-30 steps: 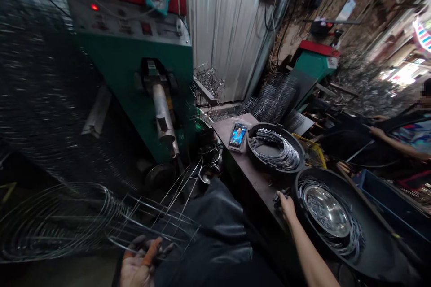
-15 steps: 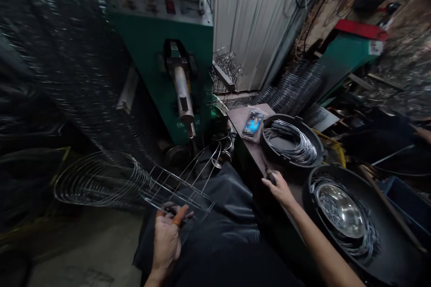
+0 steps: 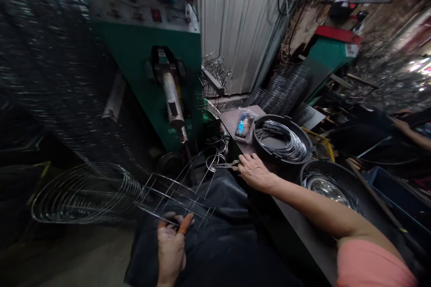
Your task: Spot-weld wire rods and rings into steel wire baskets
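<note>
1. Head view: the left hand (image 3: 171, 246) has its grip pinched on the near edge of a wire rack (image 3: 182, 192), above dark cloth (image 3: 215, 251) over the lap.
2. The rack's longer wires slope from upper left to lower right; wire rings (image 3: 84, 220) bunch at its left end, though I cannot tell whether they are joined to it.
3. The right hand (image 3: 255, 171) has its grip closed around pliers (image 3: 225, 166), by the bench (image 3: 228, 119) edge.
4. The pliers lie beyond and right of the left hand, long axis nearly level, nose pointing left towards the rack's far wires. The right hand is nearer that far side.
5. Beyond the right hand, a phone (image 3: 244, 124) sits beside a black tray (image 3: 256, 143) of coiled wire (image 3: 292, 148).
</note>
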### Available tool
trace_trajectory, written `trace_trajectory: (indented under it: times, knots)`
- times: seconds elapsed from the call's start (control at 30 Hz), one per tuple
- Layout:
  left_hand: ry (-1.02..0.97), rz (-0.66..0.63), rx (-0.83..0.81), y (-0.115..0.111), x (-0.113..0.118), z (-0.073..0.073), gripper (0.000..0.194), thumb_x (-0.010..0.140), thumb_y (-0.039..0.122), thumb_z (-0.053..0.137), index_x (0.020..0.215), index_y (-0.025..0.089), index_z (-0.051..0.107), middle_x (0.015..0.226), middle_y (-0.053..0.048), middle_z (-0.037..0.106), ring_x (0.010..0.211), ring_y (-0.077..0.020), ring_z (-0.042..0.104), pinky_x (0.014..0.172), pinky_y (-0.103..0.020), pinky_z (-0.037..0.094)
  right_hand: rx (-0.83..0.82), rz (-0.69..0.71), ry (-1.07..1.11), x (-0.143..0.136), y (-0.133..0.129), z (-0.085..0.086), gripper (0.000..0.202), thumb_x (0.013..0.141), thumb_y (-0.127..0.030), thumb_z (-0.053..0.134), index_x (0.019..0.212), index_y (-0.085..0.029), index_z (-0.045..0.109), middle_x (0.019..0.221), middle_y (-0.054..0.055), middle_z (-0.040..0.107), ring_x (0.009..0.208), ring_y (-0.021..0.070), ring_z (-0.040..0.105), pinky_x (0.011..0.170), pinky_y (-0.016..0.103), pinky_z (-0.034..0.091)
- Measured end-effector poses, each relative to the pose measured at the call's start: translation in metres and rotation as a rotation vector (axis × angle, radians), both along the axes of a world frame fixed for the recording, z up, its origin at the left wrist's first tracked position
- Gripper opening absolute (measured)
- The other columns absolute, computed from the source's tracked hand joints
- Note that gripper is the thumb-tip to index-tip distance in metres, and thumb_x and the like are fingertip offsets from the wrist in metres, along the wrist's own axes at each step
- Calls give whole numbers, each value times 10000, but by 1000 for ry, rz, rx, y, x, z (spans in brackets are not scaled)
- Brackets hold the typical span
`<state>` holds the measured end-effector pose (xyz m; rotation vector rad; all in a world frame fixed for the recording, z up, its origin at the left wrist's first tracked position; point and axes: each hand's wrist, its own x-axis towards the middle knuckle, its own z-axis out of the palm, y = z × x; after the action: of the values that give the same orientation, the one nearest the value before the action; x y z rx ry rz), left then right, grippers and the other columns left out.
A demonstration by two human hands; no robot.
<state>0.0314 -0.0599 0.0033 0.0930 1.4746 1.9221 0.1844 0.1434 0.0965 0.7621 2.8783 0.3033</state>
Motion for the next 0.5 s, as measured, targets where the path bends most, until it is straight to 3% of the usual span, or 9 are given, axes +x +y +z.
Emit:
trace_trajectory:
  times: [0.1,0.27,0.5]
  knots:
    - [3,-13,-9,-1,3,-8,544,461,291,800,871,249,445,737,55,498,704,-116,526,695,-290,499,13,20,-57,-1,-3,-2,205,855,-168,420,854,-120,618,890,140,566,840,240,490,705,357,363]
    - [43,-44,-51,-2,10,-16,501,486,318,793,845,237,453,771,49,491,715,-108,505,705,-279,481,-84,-11,-138,3,0,-9,245,801,-314,530,862,-102,638,869,156,565,790,247,529,638,329,399]
    - [78,-52,-77,0,14,-18,456,523,314,778,841,229,463,783,46,479,688,-99,486,685,-272,474,-199,-41,-227,1,8,-10,312,790,-371,544,921,-108,651,888,160,590,788,268,589,613,322,456]
